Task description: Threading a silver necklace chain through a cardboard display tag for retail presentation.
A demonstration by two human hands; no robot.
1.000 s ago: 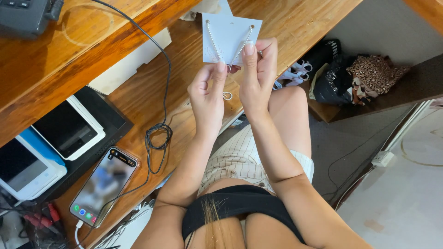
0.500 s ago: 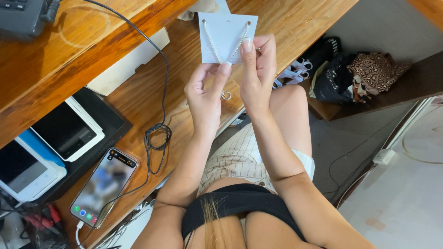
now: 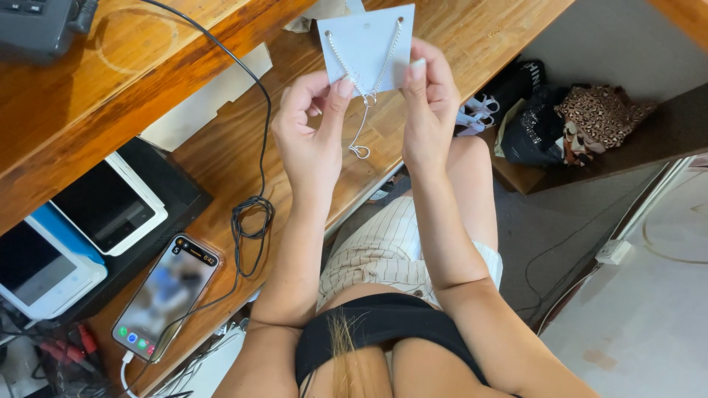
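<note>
while the silver chain point(image 3: 366, 87) already hangs threaded through both top holes of the white card point(image 3: 366, 40), its looped tail dangles loose below. from the head view, your left hand point(image 3: 313, 136) and right hand point(image 3: 428, 110) are raised over the far desk edge point(image 3: 442, 44), each pinching the card's lower edge.

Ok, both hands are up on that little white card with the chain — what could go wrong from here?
The thin silver chain hangs loose below the white card, so its dangling end could snag on the left hand or right hand and perhaps tangle. The card is pinched only at its lower edge and might bend or slip. If it drops, it could land on the black cable on the wooden desk.
</note>
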